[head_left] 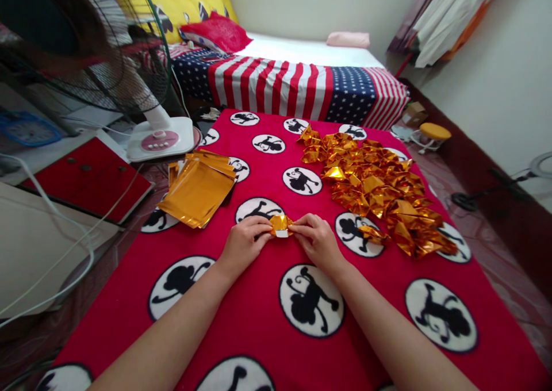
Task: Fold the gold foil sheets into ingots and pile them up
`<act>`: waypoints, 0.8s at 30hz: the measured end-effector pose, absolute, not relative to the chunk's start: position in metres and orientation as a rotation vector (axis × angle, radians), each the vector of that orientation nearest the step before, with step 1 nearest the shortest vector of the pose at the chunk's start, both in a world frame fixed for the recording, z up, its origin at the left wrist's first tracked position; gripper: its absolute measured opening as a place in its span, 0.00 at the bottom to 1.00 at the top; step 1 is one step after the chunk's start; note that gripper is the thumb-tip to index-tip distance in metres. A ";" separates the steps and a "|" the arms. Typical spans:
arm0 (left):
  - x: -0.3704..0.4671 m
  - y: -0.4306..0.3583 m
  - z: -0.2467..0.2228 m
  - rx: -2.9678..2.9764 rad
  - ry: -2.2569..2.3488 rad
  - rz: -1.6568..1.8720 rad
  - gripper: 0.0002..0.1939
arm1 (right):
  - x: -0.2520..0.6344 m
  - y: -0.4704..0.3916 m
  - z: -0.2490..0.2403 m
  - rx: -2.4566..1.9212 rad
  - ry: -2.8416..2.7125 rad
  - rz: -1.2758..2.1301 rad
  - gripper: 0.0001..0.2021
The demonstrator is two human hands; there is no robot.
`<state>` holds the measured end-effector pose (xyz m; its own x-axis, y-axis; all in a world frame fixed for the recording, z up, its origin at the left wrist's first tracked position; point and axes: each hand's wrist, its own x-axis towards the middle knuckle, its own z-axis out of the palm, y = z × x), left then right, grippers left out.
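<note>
Here, left hand [242, 242], right hand [318, 240]: grip pinched closed on gold foil [280, 223]; cardboard box [414, 115] beyond, contents unclear.

A small folded gold foil piece [280, 223] is pinched at its left end by the left hand [246, 238] and at its right end by the right hand [317, 238], a pale rectangular patch on its near side. Farther left, flat shiny gold sheets [200, 190] lie in an uneven stack. Folded gold pieces [371, 178] with peaked corners crowd together at far right.
</note>
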<state>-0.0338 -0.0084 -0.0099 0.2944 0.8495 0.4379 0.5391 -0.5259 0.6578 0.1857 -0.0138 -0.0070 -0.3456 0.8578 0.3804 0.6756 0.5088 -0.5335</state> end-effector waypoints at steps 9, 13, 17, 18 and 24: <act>-0.031 -0.004 -0.005 2.068 1.312 1.083 0.07 | 0.179 -0.008 -0.007 -1.387 -1.955 0.474 0.05; -0.029 -0.001 -0.003 2.075 1.355 1.052 0.08 | 0.174 -0.008 -0.005 -1.456 -1.915 0.455 0.05; -0.028 0.000 -0.003 2.090 1.389 1.026 0.08 | 0.172 -0.008 -0.005 -1.469 -1.881 0.462 0.05; -0.028 0.000 -0.003 2.093 1.400 1.020 0.08 | 0.172 -0.008 -0.005 -1.463 -1.878 0.466 0.05; -0.028 -0.002 -0.006 2.107 1.446 0.990 0.08 | 0.173 -0.007 -0.008 -1.484 -1.879 0.463 0.05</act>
